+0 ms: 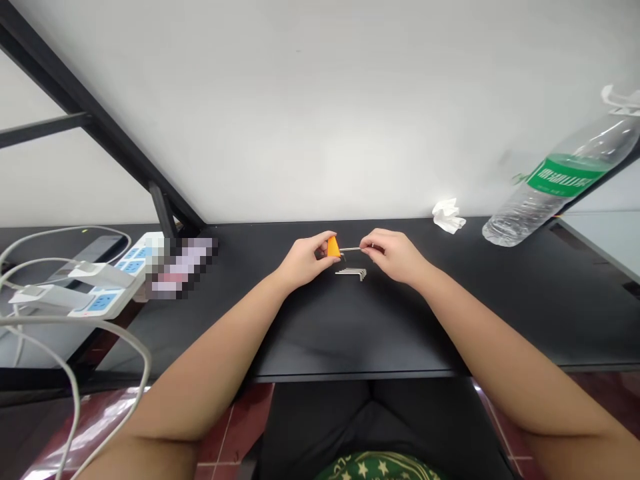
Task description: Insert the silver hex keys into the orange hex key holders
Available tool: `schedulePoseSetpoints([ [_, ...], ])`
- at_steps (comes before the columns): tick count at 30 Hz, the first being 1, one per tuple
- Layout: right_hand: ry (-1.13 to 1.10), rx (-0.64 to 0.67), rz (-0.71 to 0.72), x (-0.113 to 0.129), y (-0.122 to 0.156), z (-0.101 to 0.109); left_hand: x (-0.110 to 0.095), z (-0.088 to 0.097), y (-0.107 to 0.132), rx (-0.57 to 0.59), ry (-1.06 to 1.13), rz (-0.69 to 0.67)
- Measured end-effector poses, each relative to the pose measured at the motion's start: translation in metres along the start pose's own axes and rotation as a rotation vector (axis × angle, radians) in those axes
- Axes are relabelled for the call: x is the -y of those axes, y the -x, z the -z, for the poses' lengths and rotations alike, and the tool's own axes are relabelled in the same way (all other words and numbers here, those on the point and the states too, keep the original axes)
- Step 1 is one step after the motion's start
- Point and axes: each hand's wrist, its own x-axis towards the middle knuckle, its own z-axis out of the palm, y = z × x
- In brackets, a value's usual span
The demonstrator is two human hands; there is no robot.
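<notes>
1. Hands over middle of black table (350,333), near its far edge by the wall.
2. Left hand (305,261): fingers closed around orange holder (333,247); only the holder's upper part visible past the thumb.
3. Right hand (393,257): fingers pinched on the far end of a thin metal key (350,249).
4. Key: level, spanning the gap between both hands, one end at the holder, other end in the right fingers. Whether seated in the holder or merely touching it: cannot tell.
5. Loose keys (352,272): small bundle of metal L-shaped pieces lying flat on table, just below the held key, between the two hands, not touched by either.
6. Tissue (449,215): crumpled, white, at table's far edge, right of the hands, well apart from them.
7. Bottle (560,183): clear plastic, green label, at far right; appears strongly tilted in this view, base toward the tissue, cap toward the upper right corner.
8. Power strips (107,283): white with blue sockets, at left, plugs inserted, white cables (75,393) looping toward the near left corner.
9. Blurred patch beside power strips: contents not legible.
10. Black frame bars (100,127): slanting from upper left down to table's rear edge.
</notes>
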Motion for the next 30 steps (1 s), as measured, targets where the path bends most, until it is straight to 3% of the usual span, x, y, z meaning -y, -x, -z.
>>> schedulePoseSetpoints([
  [14,0.071,-0.009,0.142,0.0006,0.0024,0.0018,-0.0010,0.0022,0.0027,0.109,0.092,0.010],
  [22,0.049,-0.007,0.158,-0.0003,0.0017,0.0043,-0.0038,0.0018,0.0015,0.040,0.183,0.060],
  [30,0.023,0.035,0.125,0.0060,0.0023,-0.0033,-0.0036,-0.0012,0.0034,0.069,0.159,0.049],
])
